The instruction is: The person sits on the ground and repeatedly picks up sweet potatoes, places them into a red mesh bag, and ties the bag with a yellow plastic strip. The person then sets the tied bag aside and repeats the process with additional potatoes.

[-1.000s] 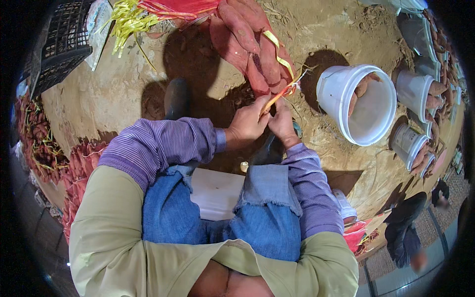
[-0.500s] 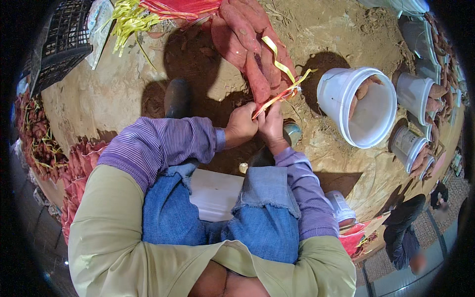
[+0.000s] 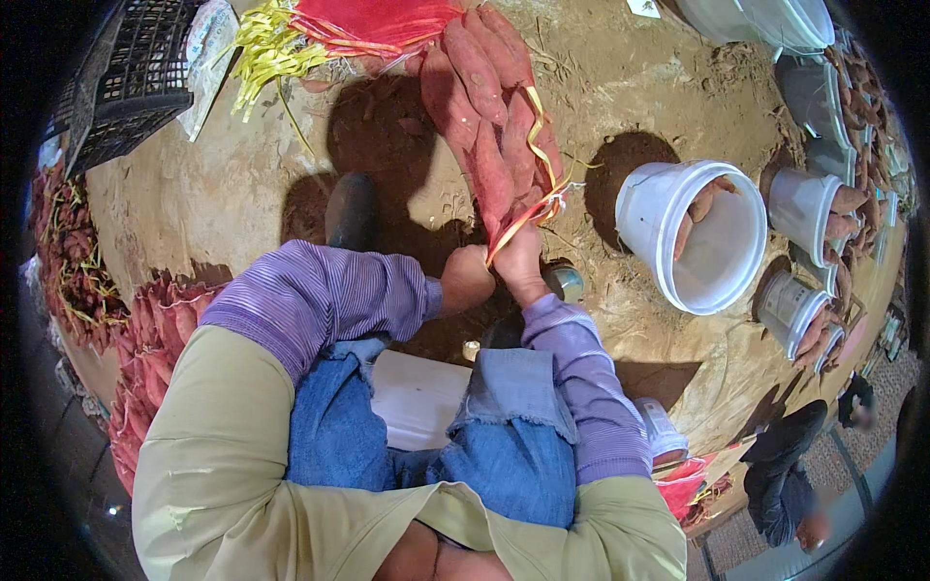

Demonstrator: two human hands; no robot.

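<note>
A red mesh bag (image 3: pixel 472 116) filled with sweet potatoes lies on the ground in front of me, its gathered mouth toward my hands. My left hand (image 3: pixel 467 281) is closed on the end of the red and yellow drawstring (image 3: pixel 524 226) drawn out from that mouth. Beside it, my right hand (image 3: pixel 520 261) grips the neck of the bag, its fingertips partly hidden behind the mesh and string. A loose yellow ribbon (image 3: pixel 535 140) runs along the bag's right side.
At right stands a white bucket (image 3: pixel 639 208) with a few sweet potatoes, and several filled buckets (image 3: pixel 799 208) lie beyond. Red mesh bags (image 3: pixel 281 24) and yellow ribbons (image 3: pixel 260 63) lie far left, near a black crate (image 3: pixel 136 87). Filled bags (image 3: pixel 145 368) line the left.
My left hand has drawn down and slightly left with the drawstring end. My right hand has slid farther under the bag's neck. The yellow ribbon now lies closer against the bag.
</note>
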